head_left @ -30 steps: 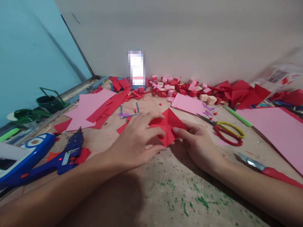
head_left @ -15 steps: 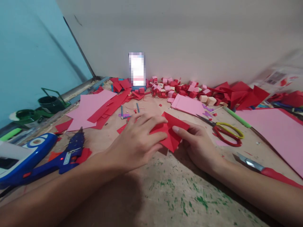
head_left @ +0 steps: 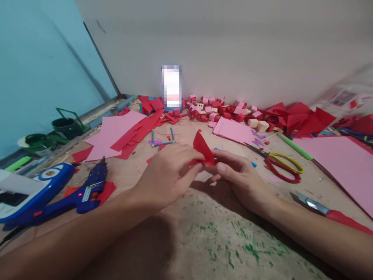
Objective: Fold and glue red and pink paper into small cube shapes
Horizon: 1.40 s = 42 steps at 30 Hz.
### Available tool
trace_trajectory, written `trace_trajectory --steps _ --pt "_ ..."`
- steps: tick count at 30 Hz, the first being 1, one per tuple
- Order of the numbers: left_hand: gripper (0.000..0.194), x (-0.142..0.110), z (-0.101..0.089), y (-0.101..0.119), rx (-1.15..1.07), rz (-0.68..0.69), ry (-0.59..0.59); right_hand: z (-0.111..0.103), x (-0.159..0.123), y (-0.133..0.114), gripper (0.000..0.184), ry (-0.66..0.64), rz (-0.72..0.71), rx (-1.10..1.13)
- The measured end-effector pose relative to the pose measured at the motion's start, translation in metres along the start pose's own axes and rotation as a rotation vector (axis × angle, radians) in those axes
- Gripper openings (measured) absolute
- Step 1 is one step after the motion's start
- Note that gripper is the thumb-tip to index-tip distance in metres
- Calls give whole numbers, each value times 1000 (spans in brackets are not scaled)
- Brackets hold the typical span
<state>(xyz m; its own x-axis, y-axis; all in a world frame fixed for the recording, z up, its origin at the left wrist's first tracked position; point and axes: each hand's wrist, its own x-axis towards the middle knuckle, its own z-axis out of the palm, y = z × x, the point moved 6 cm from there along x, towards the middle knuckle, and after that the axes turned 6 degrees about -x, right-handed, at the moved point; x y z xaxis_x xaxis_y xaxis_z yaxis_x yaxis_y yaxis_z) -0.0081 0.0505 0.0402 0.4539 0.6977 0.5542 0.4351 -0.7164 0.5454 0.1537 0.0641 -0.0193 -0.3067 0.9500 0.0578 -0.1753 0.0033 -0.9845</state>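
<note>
The left hand [head_left: 171, 171] pinches the folded red paper [head_left: 203, 149]; right of that paper, the right hand [head_left: 240, 173] curls half-open (its grip I cannot tell).

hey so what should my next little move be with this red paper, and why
Probably steady the right side of the folded red paper with your right hand. Your left hand holds its lower part, while one flap stands up and curves. Your right fingers are right beside it, though I can't tell whether they touch it.
</note>
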Motion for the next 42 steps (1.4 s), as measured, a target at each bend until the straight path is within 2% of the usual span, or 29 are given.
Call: trace_trajectory --steps 3,7,13,19,24,28,31,35,38,42 --pt "15 2 0 0 -116 -111 5 3 0 0 24 -9 4 71" --pt "12 3 3 -2 -248 -220 -31 4 0 0 22 9 52 52" --pt "10 3 8 -7 -336 -300 -93 5 -1 -3 19 31 61 65" --pt "10 2 9 -6 -383 -360 -66 10 -2 0 20 13 96 163" --pt "8 1 10 -8 -438 -454 -78 7 -1 0 14 48 70 184" --pt "6 4 3 -9 -372 -449 3 7 -1 1 16 40 74 211" --pt "13 4 0 -11 -376 -466 57 8 -2 2 14 15 68 229" --pt "18 1 -3 -18 -357 -468 112 6 -4 5 25 8 107 191" --pt "24 1 1 -18 -388 -434 43 4 -5 6 34 4 142 103" --pt "7 3 10 -12 -480 -415 -79 11 -6 8 32 -62 196 171"
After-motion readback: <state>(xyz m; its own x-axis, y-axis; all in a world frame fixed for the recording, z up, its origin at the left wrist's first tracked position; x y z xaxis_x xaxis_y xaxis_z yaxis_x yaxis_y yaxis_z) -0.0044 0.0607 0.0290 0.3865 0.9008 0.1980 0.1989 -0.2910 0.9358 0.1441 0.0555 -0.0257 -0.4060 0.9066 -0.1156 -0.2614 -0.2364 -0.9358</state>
